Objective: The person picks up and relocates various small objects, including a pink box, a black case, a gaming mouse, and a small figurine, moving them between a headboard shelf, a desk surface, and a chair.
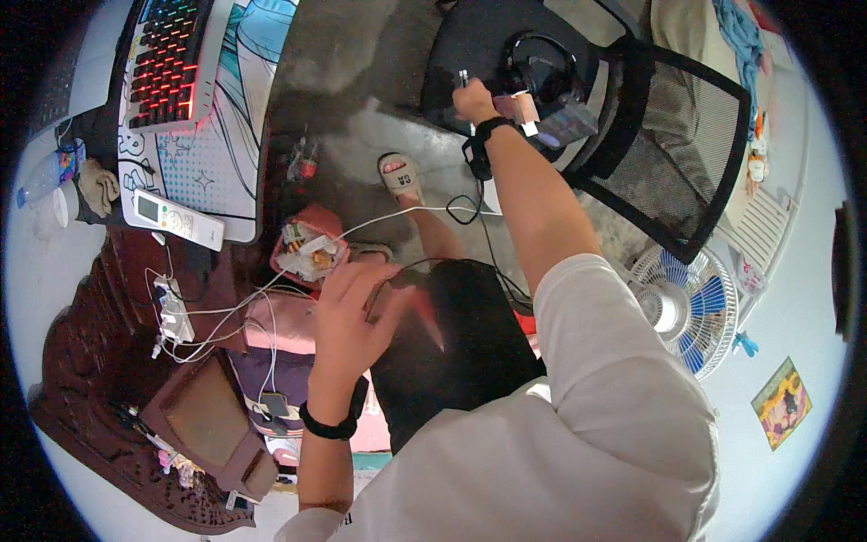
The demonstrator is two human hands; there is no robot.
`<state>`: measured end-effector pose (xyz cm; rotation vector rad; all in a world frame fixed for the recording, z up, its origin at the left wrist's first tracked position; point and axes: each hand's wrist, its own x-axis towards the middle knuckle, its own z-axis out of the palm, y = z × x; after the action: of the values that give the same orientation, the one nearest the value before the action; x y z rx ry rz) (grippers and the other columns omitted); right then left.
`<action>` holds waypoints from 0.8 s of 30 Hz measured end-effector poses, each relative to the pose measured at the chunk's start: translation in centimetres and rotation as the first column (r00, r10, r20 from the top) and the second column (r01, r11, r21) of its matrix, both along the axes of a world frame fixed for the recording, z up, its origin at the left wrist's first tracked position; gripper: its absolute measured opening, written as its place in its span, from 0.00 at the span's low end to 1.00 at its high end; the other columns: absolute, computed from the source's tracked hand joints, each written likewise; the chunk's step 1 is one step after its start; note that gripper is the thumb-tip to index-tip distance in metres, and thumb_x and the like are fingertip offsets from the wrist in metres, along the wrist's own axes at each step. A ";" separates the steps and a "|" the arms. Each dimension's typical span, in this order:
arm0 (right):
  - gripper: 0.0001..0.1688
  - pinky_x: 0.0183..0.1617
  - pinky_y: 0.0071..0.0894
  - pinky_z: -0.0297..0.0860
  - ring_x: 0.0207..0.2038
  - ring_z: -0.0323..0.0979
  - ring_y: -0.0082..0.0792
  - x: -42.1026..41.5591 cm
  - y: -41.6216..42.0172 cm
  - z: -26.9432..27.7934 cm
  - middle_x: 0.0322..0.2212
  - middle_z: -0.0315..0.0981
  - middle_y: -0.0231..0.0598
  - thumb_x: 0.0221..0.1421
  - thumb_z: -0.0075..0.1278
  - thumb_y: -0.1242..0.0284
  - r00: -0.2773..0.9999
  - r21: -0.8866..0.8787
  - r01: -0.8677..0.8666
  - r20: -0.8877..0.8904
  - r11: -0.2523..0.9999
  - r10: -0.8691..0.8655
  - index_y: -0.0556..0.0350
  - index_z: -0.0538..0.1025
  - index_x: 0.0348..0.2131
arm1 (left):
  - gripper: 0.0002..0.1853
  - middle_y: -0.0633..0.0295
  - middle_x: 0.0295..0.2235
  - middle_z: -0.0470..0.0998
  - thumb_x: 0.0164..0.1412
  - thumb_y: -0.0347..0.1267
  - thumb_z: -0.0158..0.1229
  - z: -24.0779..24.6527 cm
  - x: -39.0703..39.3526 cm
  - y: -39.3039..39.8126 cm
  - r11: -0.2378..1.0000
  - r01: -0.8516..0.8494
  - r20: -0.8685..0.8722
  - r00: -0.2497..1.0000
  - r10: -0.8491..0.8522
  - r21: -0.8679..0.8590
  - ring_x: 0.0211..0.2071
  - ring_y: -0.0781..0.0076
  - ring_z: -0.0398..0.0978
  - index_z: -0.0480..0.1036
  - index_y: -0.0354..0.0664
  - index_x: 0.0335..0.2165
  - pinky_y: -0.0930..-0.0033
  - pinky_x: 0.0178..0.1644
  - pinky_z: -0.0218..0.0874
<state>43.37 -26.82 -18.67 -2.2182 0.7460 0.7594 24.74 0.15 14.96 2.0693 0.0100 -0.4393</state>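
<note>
Over the black chair seat [450, 44], my right hand [474, 101] is closed around a slim silver-and-white object [463, 78], whose ends stick out of the fist. Beside that hand lie a small opened cardboard box [525, 108], a clear plastic case [576, 124] and black headphones [542, 40]. My left hand [355, 315] is above the bedside, left of my lap, slightly blurred, with thumb and fingers apart. A thin black cable [433, 259] runs up to its fingers; whether they grip it, I cannot tell. Both wrists wear black bands.
A pink bin [278, 257] holding wrappers stands under the left hand's fingertips. White cables run from a power strip [175, 311] across to the chair. The desk mat [237, 122] carries a lit keyboard [166, 74] and a remote control [179, 218]. A fan [677, 308] stands behind the chair.
</note>
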 end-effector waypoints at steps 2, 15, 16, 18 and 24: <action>0.23 0.47 0.48 0.71 0.44 0.74 0.61 1.8 -0.4 0.3 0.38 0.76 0.62 0.55 0.51 0.61 0.995 -0.004 -0.092 0.031 0.996 0.092 0.65 0.74 0.39 | 0.15 0.55 0.35 0.77 0.49 0.28 0.68 -0.3 0.4 0.1 1.000 -0.005 0.007 1.000 0.005 -0.003 0.38 0.53 0.74 0.76 0.39 0.38 0.58 0.46 0.64; 0.22 0.37 0.45 0.70 0.28 0.73 0.50 1.5 -21.3 9.3 0.23 0.75 0.48 0.47 0.62 0.60 0.870 -0.442 0.120 0.478 0.889 0.120 0.60 0.70 0.23 | 0.14 0.53 0.35 0.77 0.50 0.28 0.67 -2.2 -0.6 -1.5 1.000 0.022 -0.034 0.999 -0.021 0.014 0.40 0.52 0.75 0.77 0.40 0.37 0.57 0.47 0.64; 0.21 0.40 0.49 0.70 0.33 0.76 0.57 2.0 -22.2 9.0 0.27 0.77 0.53 0.47 0.60 0.60 0.926 -0.449 0.058 0.357 0.892 0.120 0.62 0.74 0.28 | 0.14 0.53 0.36 0.77 0.50 0.29 0.66 -2.3 -0.5 -1.7 1.000 0.014 -0.034 0.999 -0.014 0.008 0.40 0.51 0.75 0.77 0.40 0.37 0.57 0.46 0.65; 0.22 0.41 0.47 0.70 0.36 0.77 0.55 3.4 -23.2 7.4 0.29 0.78 0.53 0.48 0.59 0.58 0.934 -0.529 -0.046 0.278 0.847 0.224 0.62 0.75 0.30 | 0.13 0.53 0.37 0.77 0.50 0.30 0.66 -3.2 -0.5 -1.8 0.998 0.058 -0.035 0.998 -0.057 0.036 0.41 0.51 0.74 0.77 0.41 0.37 0.57 0.46 0.65; 0.35 0.48 0.48 0.72 0.46 0.76 0.55 5.1 -24.0 4.7 0.41 0.78 0.56 0.45 0.62 0.50 0.994 -0.561 -0.098 -0.025 0.822 0.102 0.60 0.78 0.43 | 0.10 0.55 0.35 0.80 0.54 0.29 0.65 -3.8 -1.1 -2.0 0.992 0.113 -0.182 0.978 -0.101 0.057 0.40 0.52 0.75 0.77 0.39 0.36 0.55 0.52 0.64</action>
<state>48.52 -50.85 -13.93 -2.8093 0.9495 0.6331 23.62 -1.87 11.19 2.0967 0.0208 -0.6987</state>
